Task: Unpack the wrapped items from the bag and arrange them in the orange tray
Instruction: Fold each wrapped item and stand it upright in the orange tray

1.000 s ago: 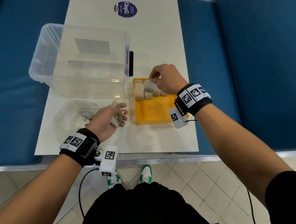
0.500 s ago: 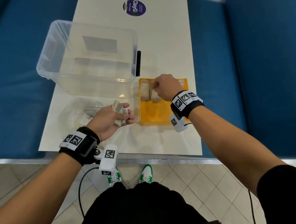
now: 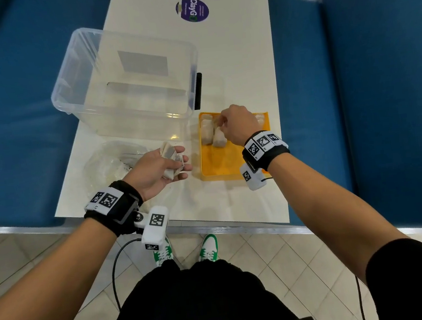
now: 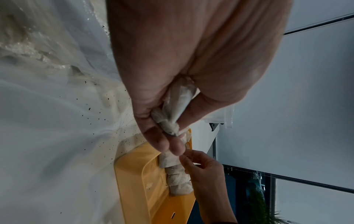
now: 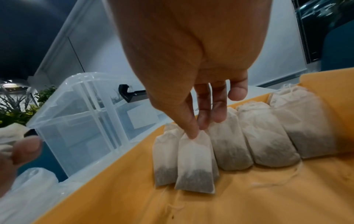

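Observation:
An orange tray [image 3: 220, 164] lies on the white table, with a row of white paper sachets [image 5: 268, 136] along its far end. My right hand [image 3: 229, 124] is over that row. Its thumb and forefinger pinch the top edge of one sachet [image 5: 193, 163], which lies near the row's left end. My left hand [image 3: 163, 164] hovers left of the tray and grips a small bunch of sachets [image 4: 180, 103] in curled fingers. A crumpled clear bag [image 3: 111, 165] lies just left of that hand.
A clear plastic storage box [image 3: 129, 85] with a black latch [image 3: 198, 90] stands behind the bag and tray. A purple sticker [image 3: 192, 10] is on the far tabletop. Blue seats [image 3: 382, 115] flank the narrow table. The tray's near half [image 5: 249, 204] is bare.
My right hand has brought its sachet down into the row at the tray's far end. My left hand still holds its bunch beside the tray.

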`<action>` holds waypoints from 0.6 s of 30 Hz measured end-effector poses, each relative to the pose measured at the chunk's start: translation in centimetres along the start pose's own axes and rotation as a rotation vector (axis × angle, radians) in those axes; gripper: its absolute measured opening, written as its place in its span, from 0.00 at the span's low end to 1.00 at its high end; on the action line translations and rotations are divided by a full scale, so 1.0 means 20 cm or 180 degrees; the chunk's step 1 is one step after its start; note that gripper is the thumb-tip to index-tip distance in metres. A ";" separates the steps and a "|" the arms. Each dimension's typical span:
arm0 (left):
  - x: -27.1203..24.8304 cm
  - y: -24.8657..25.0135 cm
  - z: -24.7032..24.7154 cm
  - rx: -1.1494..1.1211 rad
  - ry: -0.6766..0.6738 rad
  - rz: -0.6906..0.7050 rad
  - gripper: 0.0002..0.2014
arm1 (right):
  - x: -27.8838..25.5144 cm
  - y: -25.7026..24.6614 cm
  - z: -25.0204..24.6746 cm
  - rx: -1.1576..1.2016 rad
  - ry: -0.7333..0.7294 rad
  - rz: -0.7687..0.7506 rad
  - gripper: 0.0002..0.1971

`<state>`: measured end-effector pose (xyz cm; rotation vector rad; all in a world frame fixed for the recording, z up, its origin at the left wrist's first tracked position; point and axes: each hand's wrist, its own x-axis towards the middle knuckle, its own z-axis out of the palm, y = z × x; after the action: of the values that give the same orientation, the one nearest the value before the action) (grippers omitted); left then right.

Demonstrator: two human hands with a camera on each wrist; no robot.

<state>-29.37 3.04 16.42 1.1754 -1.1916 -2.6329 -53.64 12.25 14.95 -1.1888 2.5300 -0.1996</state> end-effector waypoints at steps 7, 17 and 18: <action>0.00 0.00 0.00 0.0013 0.0006 -0.0005 0.18 | -0.01 0.01 0.01 -0.0338 -0.0005 -0.0139 0.10; 0.01 0.00 0.00 0.0056 0.0024 -0.0006 0.17 | -0.05 -0.02 0.10 -0.1497 0.0010 -0.0334 0.33; 0.01 0.00 -0.01 0.0051 0.0019 0.0003 0.17 | -0.04 -0.02 0.10 -0.1525 0.0015 -0.0322 0.33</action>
<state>-29.48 2.87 16.19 1.1843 -1.2142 -2.6222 -52.09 12.72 13.31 -1.4842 2.6029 0.4046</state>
